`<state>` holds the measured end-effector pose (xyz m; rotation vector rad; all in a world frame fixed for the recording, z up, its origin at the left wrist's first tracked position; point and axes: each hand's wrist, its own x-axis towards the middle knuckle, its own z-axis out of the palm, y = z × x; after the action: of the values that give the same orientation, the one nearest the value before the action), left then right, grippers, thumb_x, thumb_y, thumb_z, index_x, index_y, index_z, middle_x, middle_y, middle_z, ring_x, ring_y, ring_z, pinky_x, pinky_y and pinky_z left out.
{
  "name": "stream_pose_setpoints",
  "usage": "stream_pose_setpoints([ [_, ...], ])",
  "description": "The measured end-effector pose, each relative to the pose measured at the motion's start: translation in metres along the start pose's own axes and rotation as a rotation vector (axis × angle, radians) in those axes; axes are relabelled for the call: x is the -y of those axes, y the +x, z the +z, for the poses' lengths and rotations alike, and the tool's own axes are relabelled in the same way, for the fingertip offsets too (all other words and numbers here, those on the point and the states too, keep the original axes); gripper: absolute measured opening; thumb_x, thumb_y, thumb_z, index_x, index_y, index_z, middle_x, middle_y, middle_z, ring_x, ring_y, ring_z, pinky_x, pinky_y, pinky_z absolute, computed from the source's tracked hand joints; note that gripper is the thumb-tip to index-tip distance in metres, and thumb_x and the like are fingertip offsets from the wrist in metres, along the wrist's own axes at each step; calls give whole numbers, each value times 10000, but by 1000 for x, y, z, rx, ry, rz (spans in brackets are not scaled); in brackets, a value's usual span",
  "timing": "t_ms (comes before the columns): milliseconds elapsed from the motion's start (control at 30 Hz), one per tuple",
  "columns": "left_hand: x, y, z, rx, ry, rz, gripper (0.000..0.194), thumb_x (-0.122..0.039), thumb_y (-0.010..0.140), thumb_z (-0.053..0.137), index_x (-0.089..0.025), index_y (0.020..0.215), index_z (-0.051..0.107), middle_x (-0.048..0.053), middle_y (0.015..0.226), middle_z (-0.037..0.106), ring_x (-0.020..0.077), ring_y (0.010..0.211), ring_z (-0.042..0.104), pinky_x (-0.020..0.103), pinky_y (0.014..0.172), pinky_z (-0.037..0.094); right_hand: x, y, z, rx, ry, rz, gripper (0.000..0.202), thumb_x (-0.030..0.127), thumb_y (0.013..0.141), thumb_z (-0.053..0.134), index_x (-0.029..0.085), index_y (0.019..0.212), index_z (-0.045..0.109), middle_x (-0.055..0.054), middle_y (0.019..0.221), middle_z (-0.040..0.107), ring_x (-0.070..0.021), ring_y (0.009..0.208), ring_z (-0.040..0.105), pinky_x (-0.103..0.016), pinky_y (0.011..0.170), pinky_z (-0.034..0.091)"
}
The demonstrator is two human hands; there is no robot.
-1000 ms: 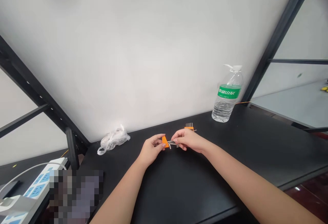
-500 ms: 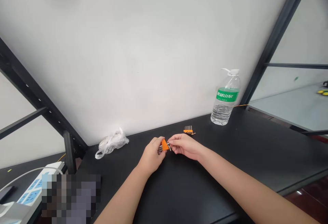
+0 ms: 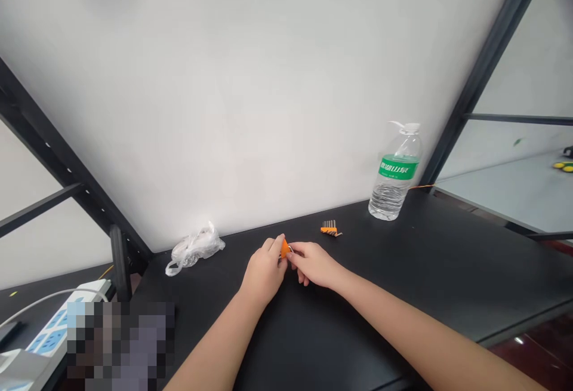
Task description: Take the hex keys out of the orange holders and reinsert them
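My left hand (image 3: 264,268) is closed around an orange hex key holder (image 3: 285,249) over the middle of the black table, with metal keys in it mostly hidden by the fingers. My right hand (image 3: 313,264) meets it from the right, thumb and fingertips pinched at a bent metal hex key (image 3: 291,249) on the holder's edge. Just how far that key sits in the holder is hidden. Beyond my right hand lies a second orange holder (image 3: 329,231) with several grey keys, resting on the table by the wall.
A large water bottle (image 3: 396,170) with a green label stands at the back right. Near the back left lies a crumpled clear plastic bag (image 3: 197,249). A white power strip (image 3: 58,325) with a cable is at the far left. Black frame posts (image 3: 483,68) rise at both sides.
My right hand has shifted slightly left and down, closer to the orange holder, and its fingers now cover more of the key. My left hand keeps its hold on the holder.
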<state>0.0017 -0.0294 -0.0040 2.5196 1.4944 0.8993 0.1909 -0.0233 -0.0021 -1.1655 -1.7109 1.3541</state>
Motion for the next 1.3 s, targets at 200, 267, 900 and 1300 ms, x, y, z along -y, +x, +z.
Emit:
stream_pose_setpoints([
  [200, 2, 2, 2, 10, 3, -26, 619, -165, 883, 598, -256, 1486, 491, 96, 1215, 661, 232, 882, 688, 343, 767, 543, 8, -5, 4, 46, -18, 33, 238, 390, 958, 591, 231, 1119, 664, 25, 660, 589, -135, 475, 602, -227, 421, 476],
  [267, 3, 3, 2, 3, 26, -26, 612, -171, 891, 596, -242, 1488, 484, 99, 1226, 664, 233, 887, 688, 344, 765, 543, 13, -8, 6, 17, -30, 21, 284, 373, 961, 581, 253, 1209, 648, 23, 686, 595, -135, 477, 592, -238, 428, 471],
  [900, 7, 3, -2, -92, 91, 50, 515, -227, 864, 703, -307, 1357, 579, 44, 1208, 677, 189, 878, 694, 327, 774, 581, -14, 1, -79, -67, -585, 31, 147, 247, 833, 648, 225, 906, 773, -28, 884, 756, -180, 763, 667, -279, 694, 477],
  [1300, 1, 3, 2, -120, -4, 47, 488, -270, 856, 744, -328, 1327, 631, 45, 1259, 616, 178, 903, 710, 302, 783, 623, -16, 5, -70, -33, -748, -41, 164, 163, 833, 622, 214, 871, 773, -32, 955, 768, -163, 792, 666, -244, 744, 466],
])
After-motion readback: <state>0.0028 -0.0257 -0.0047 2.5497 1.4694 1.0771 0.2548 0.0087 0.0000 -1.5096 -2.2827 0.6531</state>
